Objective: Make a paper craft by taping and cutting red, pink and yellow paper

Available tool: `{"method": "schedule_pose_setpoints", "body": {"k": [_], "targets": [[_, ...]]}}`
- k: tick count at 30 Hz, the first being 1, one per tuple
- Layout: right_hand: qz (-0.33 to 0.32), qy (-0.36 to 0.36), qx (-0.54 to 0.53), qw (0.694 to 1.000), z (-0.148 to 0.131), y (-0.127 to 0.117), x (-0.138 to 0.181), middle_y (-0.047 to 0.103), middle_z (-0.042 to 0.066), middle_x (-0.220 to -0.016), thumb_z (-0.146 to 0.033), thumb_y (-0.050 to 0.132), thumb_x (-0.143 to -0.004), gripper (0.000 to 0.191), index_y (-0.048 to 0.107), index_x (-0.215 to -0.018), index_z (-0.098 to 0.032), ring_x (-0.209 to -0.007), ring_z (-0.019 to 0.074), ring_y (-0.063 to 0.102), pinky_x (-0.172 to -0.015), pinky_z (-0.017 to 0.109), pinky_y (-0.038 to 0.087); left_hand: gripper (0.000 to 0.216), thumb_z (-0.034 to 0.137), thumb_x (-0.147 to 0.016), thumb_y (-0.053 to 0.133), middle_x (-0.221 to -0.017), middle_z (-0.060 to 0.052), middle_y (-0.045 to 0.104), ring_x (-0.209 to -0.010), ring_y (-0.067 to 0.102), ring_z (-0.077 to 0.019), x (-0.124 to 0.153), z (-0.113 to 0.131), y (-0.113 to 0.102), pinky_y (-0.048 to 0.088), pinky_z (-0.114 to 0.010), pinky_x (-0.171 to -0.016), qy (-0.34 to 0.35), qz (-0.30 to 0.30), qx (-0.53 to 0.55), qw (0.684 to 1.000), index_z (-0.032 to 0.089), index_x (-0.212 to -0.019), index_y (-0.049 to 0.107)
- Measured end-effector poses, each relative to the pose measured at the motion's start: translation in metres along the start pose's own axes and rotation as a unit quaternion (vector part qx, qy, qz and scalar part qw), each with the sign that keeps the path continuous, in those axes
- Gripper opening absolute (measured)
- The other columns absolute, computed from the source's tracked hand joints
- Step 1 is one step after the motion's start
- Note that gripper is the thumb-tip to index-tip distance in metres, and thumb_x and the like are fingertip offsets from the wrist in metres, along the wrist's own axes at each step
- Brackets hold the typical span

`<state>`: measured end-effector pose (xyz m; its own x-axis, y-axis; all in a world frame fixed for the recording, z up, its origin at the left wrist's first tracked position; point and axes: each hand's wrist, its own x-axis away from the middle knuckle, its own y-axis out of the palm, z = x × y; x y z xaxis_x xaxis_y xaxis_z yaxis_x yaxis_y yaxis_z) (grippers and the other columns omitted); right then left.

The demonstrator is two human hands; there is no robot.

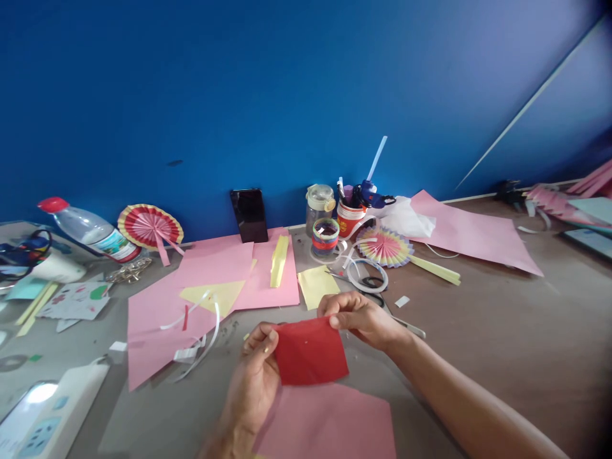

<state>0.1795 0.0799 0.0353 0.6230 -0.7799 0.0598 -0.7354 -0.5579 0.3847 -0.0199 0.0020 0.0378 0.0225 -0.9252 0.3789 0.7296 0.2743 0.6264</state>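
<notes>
A small rectangle of red paper (310,354) is held up between both hands, its face turned to me. My left hand (255,370) pinches its upper left corner between thumb and fingers. At the upper right corner, my right hand (361,319) grips the paper the same way. Beneath it on the table lies a pink paper sheet (335,421). Just beyond my fingers are a yellow paper square (318,287) and scissors (406,326), partly hidden behind my right hand.
Pink sheets (162,319) with paper scraps spread to the left. Along the blue wall stand a phone (249,217), a jar (319,199), a red cup of pens (350,220) and a plastic bottle (95,233). Folded paper fans (385,245) lie around; a power strip (57,414) is front left.
</notes>
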Motion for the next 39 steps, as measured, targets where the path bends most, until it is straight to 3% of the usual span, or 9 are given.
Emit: {"method": "schedule_pose_setpoints", "body": {"k": [7, 11, 17, 23, 31, 35, 39], "targets": [[-0.039, 0.025, -0.125, 0.991, 0.003, 0.009, -0.002, 0.068, 0.005, -0.088, -0.034, 0.08, -0.063, 0.023, 0.065, -0.064, -0.017, -0.079, 0.0173, 0.061, -0.076, 0.032, 0.044, 0.017, 0.022, -0.066, 0.08, -0.084, -0.002, 0.07, -0.073, 0.065, -0.0147, 0.002, 0.0, -0.004, 0.05, -0.024, -0.066, -0.06, -0.031, 0.059, 0.996, 0.018, -0.07, 0.064], [-0.054, 0.005, -0.182, 0.982, 0.013, 0.016, -0.002, 0.068, 0.002, -0.071, -0.033, 0.082, -0.061, 0.022, 0.066, -0.067, -0.018, -0.07, 0.0165, 0.062, -0.071, 0.032, 0.045, 0.016, 0.022, -0.068, 0.078, -0.081, -0.003, 0.071, -0.075, 0.066, -0.0144, 0.003, -0.001, -0.004, 0.051, -0.024, -0.069, -0.062, -0.053, 0.08, 0.993, 0.017, -0.071, 0.064], [-0.066, -0.061, -0.19, 0.978, 0.022, 0.017, -0.004, 0.069, 0.004, -0.079, -0.029, 0.077, -0.067, 0.015, 0.068, -0.067, -0.017, -0.072, 0.0163, 0.061, -0.068, 0.031, 0.044, 0.012, 0.02, -0.075, 0.073, -0.076, -0.002, 0.069, -0.069, 0.063, -0.0116, 0.0, -0.004, -0.003, 0.049, -0.021, -0.065, -0.066, -0.077, 0.088, 0.991, 0.015, -0.071, 0.062], [-0.053, -0.09, -0.203, 0.974, 0.024, 0.016, -0.004, 0.065, 0.002, -0.074, -0.024, 0.076, -0.07, 0.01, 0.069, -0.069, -0.018, -0.067, 0.0134, 0.056, -0.062, 0.026, 0.041, 0.013, 0.019, -0.074, 0.074, -0.079, -0.002, 0.069, -0.068, 0.062, -0.0106, -0.002, -0.006, -0.001, 0.049, -0.021, -0.065, -0.067, -0.07, 0.086, 0.992, 0.015, -0.07, 0.062], [-0.053, -0.096, -0.178, 0.978, 0.027, 0.014, -0.006, 0.064, 0.001, -0.072, -0.024, 0.075, -0.071, 0.01, 0.068, -0.068, -0.019, -0.064, 0.0129, 0.054, -0.061, 0.026, 0.039, 0.015, 0.017, -0.068, 0.078, -0.076, 0.0, 0.069, -0.069, 0.063, -0.0103, -0.004, -0.007, -0.001, 0.051, -0.021, -0.072, -0.066, -0.028, 0.09, 0.993, 0.015, -0.069, 0.064], [-0.017, -0.088, -0.05, 0.995, 0.015, 0.011, -0.005, 0.063, 0.004, -0.088, -0.029, 0.071, -0.077, 0.012, 0.069, -0.074, -0.017, -0.073, 0.0123, 0.054, -0.066, 0.025, 0.039, 0.016, 0.019, -0.068, 0.079, -0.069, 0.002, 0.066, -0.065, 0.061, -0.0089, -0.005, -0.005, -0.002, 0.051, -0.02, -0.071, -0.029, -0.003, 0.089, 0.996, 0.016, -0.067, 0.063], [-0.12, -0.074, 0.092, 0.986, -0.003, 0.001, 0.0, 0.061, 0.008, -0.101, -0.037, 0.07, -0.078, 0.023, 0.07, -0.09, -0.017, -0.089, 0.0176, 0.055, -0.079, 0.031, 0.041, 0.017, 0.023, -0.069, 0.079, -0.074, 0.0, 0.068, -0.065, 0.061, -0.0103, -0.003, -0.001, -0.002, 0.05, -0.02, -0.063, -0.013, -0.007, 0.043, 0.999, 0.015, -0.071, 0.064]]}}
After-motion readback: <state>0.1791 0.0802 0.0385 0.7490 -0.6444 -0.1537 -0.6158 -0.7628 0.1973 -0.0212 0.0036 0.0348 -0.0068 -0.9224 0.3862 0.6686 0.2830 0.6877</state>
